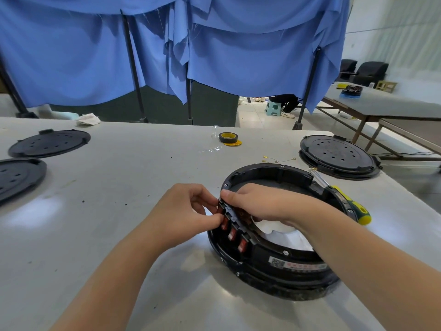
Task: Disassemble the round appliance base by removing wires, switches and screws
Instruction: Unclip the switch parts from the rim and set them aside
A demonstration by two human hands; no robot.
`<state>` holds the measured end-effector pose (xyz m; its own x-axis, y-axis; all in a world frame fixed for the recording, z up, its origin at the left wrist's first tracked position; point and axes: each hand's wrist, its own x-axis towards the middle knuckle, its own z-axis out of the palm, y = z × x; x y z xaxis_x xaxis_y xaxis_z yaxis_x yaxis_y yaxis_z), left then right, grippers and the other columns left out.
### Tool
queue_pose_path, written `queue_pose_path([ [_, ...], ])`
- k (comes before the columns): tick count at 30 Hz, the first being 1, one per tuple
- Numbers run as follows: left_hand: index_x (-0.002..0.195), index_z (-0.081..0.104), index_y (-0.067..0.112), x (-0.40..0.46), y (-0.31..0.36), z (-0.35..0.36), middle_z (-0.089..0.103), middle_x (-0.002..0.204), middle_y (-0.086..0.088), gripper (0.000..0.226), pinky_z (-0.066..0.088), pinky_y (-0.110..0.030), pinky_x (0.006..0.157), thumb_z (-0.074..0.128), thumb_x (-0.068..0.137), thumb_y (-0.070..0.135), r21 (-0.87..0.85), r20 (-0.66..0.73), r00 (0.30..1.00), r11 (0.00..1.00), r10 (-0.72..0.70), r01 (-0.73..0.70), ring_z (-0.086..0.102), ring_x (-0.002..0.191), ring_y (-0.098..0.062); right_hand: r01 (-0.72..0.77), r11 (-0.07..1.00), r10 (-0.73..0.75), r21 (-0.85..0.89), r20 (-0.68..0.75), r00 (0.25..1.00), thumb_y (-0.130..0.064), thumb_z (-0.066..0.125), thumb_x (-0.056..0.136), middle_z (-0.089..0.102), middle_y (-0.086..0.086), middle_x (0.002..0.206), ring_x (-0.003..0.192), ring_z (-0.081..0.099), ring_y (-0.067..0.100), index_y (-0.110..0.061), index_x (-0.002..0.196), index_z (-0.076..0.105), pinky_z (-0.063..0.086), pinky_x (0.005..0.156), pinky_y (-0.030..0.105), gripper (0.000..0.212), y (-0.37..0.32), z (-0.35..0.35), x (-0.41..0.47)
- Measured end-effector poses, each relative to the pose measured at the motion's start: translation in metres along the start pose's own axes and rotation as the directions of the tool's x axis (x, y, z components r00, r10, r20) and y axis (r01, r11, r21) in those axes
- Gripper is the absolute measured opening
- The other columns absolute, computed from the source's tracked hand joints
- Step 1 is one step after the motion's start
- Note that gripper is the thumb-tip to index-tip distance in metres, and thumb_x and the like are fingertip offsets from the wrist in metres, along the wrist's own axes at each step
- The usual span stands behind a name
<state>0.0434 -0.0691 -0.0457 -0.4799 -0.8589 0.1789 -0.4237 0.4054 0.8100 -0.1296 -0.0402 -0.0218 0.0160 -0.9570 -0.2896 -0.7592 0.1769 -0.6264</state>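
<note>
A black round appliance base (269, 263) lies on the grey table, a hollow ring with a label on its near wall. A row of red rocker switches (232, 234) sits in its left rim. My left hand (188, 211) pinches the top switch from outside the ring. My right hand (260, 206) reaches over the ring and grips the switch panel from inside, thumb on the rim's upper edge. A yellow-and-green screwdriver (350, 204) leans across the ring's right side. Loose thin wires with gold terminals (279, 160) lie behind the base.
Black round perforated covers lie at the right (338, 155) and at the far left (50, 142), (19, 175). A yellow-cored tape roll (228, 137) sits mid-table. A crumpled cloth (88, 119) is at the back edge. Blue curtains hang behind; another table stands to the right.
</note>
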Motion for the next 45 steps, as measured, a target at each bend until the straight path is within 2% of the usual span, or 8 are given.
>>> queue_pose_path([
  [5, 0.073, 0.066, 0.027, -0.002, 0.002, 0.003, 0.070, 0.073, 0.021, 0.015, 0.041, -0.006, 0.052, 0.077, 0.064, 0.023, 0.071, -0.021, 0.999, 0.996, 0.047, -0.045, 0.063, 0.060, -0.007, -0.015, 0.999, 0.016, 0.039, -0.016, 1.000, -0.057, 0.035, 0.095, 0.052, 0.004, 0.064, 0.049, 0.042, 0.013, -0.014, 0.075, 0.054, 0.036, 0.054, 0.025, 0.051, 0.001, -0.001, -0.001],
  [8, 0.073, 0.064, 0.027, -0.003, 0.002, 0.004, 0.069, 0.072, 0.023, 0.015, 0.040, -0.006, 0.050, 0.076, 0.064, 0.023, 0.087, -0.030, 0.997, 0.994, 0.070, -0.067, 0.062, 0.057, -0.005, -0.093, 0.948, 0.083, 0.306, 0.046, 0.996, -0.036, 0.039, 0.098, 0.057, 0.002, 0.060, 0.048, 0.051, 0.013, -0.012, 0.076, 0.058, 0.042, 0.047, 0.022, 0.038, 0.003, -0.003, -0.003],
  [10, 0.072, 0.063, 0.027, -0.004, 0.002, 0.005, 0.069, 0.071, 0.022, 0.015, 0.042, -0.008, 0.052, 0.075, 0.063, 0.024, 0.094, -0.037, 0.996, 0.992, 0.083, -0.079, 0.062, 0.057, -0.005, -0.104, 0.934, 0.080, 0.341, 0.083, 0.993, -0.017, 0.042, 0.094, 0.058, -0.003, 0.050, 0.041, 0.051, 0.008, -0.011, 0.071, 0.059, 0.040, 0.041, 0.017, 0.029, 0.005, -0.003, -0.004],
  [22, 0.073, 0.059, 0.028, -0.003, 0.000, 0.007, 0.067, 0.071, 0.016, 0.016, 0.039, -0.011, 0.048, 0.067, 0.059, 0.029, 0.112, -0.029, 0.996, 0.990, 0.087, -0.084, 0.061, 0.058, -0.009, -0.097, 0.876, 0.072, 0.472, 0.071, 0.995, -0.004, 0.055, 0.084, 0.060, 0.004, 0.065, 0.050, 0.056, 0.010, -0.006, 0.085, 0.067, 0.048, 0.049, 0.020, 0.013, 0.005, -0.005, 0.001],
  [27, 0.074, 0.053, 0.028, -0.005, 0.001, 0.010, 0.063, 0.068, 0.014, 0.017, 0.038, -0.014, 0.048, 0.060, 0.058, 0.029, 0.134, -0.026, 0.996, 0.987, 0.088, -0.084, 0.056, 0.056, -0.007, -0.109, 0.863, 0.079, 0.494, 0.081, 0.994, -0.022, 0.055, 0.092, 0.059, 0.008, 0.074, 0.060, 0.055, 0.016, -0.003, 0.095, 0.066, 0.050, 0.054, 0.023, 0.023, 0.003, -0.003, 0.000],
  [31, 0.077, 0.054, 0.029, -0.006, -0.002, 0.007, 0.063, 0.067, 0.011, 0.019, 0.037, -0.014, 0.050, 0.063, 0.063, 0.022, 0.093, 0.001, 0.997, 0.993, 0.074, -0.074, 0.053, 0.055, -0.001, -0.005, 0.942, -0.013, 0.337, 0.052, 0.999, -0.043, 0.054, 0.092, 0.063, 0.007, 0.082, 0.074, 0.060, 0.018, -0.005, 0.099, 0.067, 0.052, 0.071, 0.029, 0.040, 0.007, -0.002, 0.000],
  [40, 0.068, 0.069, 0.019, -0.004, -0.001, -0.014, 0.067, 0.065, 0.004, 0.016, 0.037, -0.008, 0.046, 0.070, 0.071, 0.004, -0.045, 0.092, 0.996, 0.999, 0.017, -0.013, 0.048, 0.042, 0.007, 0.008, 0.937, -0.014, 0.350, 0.013, 1.000, -0.042, 0.056, 0.092, 0.062, 0.003, 0.071, 0.064, 0.059, 0.017, -0.015, 0.077, 0.066, 0.050, 0.056, 0.022, 0.033, 0.009, -0.001, 0.002],
  [45, 0.076, 0.072, 0.021, 0.003, -0.010, -0.022, 0.072, 0.071, 0.001, 0.024, 0.044, -0.008, 0.054, 0.066, 0.077, -0.003, -0.208, 0.014, 0.998, 0.977, -0.055, 0.056, 0.062, 0.059, -0.001, 0.000, 0.957, -0.003, 0.290, 0.010, 1.000, -0.048, 0.057, 0.088, 0.064, 0.006, 0.081, 0.071, 0.061, 0.018, -0.009, 0.092, 0.069, 0.052, 0.072, 0.032, 0.041, 0.010, -0.001, 0.003],
])
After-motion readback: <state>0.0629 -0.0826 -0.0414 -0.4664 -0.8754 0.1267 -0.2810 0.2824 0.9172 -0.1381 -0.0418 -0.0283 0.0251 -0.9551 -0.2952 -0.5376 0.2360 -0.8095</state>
